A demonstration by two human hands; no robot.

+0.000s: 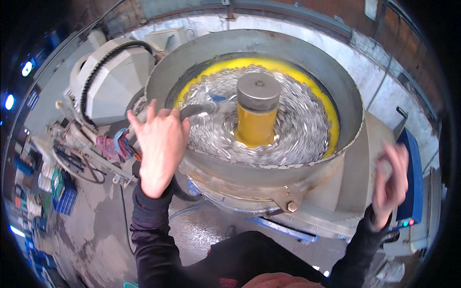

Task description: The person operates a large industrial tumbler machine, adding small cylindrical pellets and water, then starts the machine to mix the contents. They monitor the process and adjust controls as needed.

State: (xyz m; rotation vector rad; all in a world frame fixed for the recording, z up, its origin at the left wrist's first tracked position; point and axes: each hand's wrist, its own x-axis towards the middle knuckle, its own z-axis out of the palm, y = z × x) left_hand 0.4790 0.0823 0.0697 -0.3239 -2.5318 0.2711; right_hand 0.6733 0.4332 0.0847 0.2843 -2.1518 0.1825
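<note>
My left hand [161, 144] is at the near left rim of a big round vibratory tumbling bowl [353, 98], back of the hand up. A dark hose [198, 109] comes out between its thumb and forefinger, and the hand appears closed on it, with the outer fingers stretched away. The hose's pale end points into the bowl. Inside, small shiny metal pieces [293, 117] are blurred around a yellow centre post [257, 125] with a grey metal cap. My right hand [391, 177], smeared by motion, is in the air right of the bowl, fingers loosely apart and nothing visible in them.
A blue control box [410, 177] with red and green lights stands close beyond my right hand. To the left are a pale faceted drum machine [115, 79], a reddish-blue rag [115, 145] and a blue crate [65, 198]. Wet floor [204, 230] lies below the bowl.
</note>
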